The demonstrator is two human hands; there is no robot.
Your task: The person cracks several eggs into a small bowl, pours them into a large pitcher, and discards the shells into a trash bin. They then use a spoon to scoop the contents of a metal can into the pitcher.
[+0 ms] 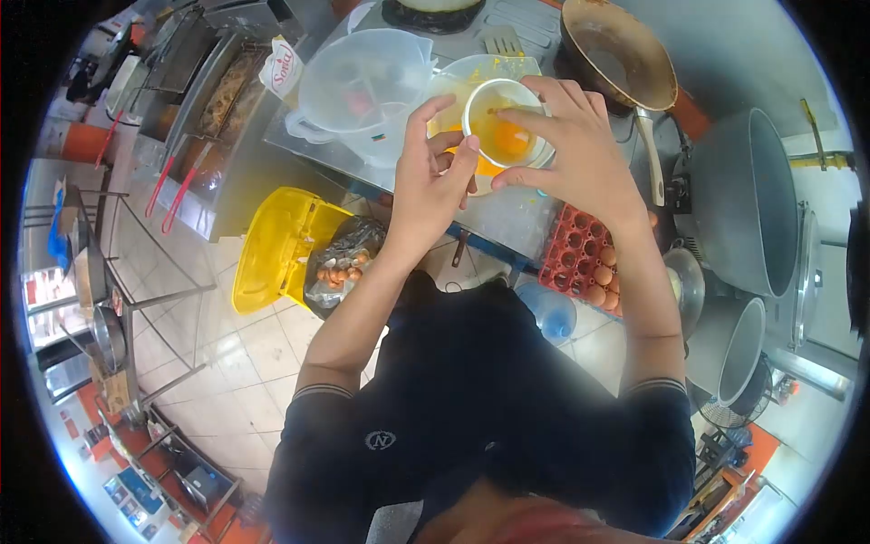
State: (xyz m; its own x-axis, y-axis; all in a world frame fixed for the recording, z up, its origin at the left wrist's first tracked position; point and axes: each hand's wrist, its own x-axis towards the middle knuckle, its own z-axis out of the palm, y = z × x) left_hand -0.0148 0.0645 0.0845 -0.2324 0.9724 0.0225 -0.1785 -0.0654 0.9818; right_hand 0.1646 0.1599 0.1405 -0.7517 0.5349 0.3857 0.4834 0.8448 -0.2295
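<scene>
A small white bowl [469, 118] with orange egg yolk [512, 138] in it is at the top centre. My right hand [575, 145] is at its right side, with a finger reaching over the inside and the thumb near the lower rim. My left hand [437, 172] is at the bowl's left edge, thumb up and fingers curled; whether it holds anything is hidden. Beneath the bowl lies a larger clear container [458, 77] with yellow egg in it. Left of my left hand stands a translucent plastic jug [362, 77].
A red egg tray [566, 249] with brown eggs [605, 275] sits at the counter's right front. Behind it are a frying pan [621, 54] and large pots [748, 199]. A yellow bin [272, 245] holding eggshells [340, 272] stands below left, near fryer baskets [227, 100].
</scene>
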